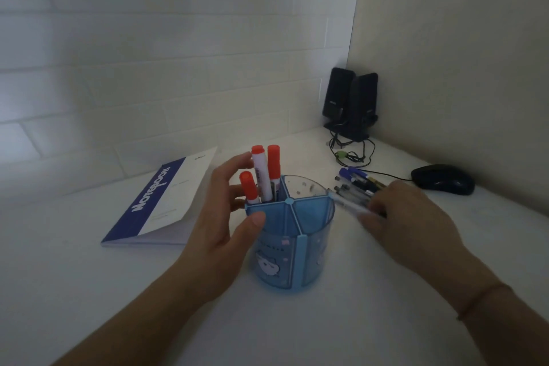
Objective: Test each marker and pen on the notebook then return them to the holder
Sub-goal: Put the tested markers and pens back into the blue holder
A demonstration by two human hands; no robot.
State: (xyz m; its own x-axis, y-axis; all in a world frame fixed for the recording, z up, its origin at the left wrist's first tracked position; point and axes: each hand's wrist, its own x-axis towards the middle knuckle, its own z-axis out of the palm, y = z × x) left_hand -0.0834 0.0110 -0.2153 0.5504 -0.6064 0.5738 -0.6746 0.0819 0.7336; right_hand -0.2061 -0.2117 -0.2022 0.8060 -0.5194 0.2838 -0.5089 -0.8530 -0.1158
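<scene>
A translucent blue holder (292,246) with four compartments stands at the middle of the white desk. Three red-capped markers (261,178) stand upright in its far left compartment. My left hand (228,217) curls around the holder's left side, thumb on the near rim, fingers spread behind the markers. My right hand (407,217) is closed on a bundle of several pens (353,187), which point up and to the left over the holder's right rim. A closed notebook (166,202) with a blue and white cover lies left of the holder.
Two black speakers (350,101) stand in the far corner with their cables (350,151) trailing on the desk. A dark mouse (442,180) lies to the right, close to the side wall. A tiled wall runs behind the desk.
</scene>
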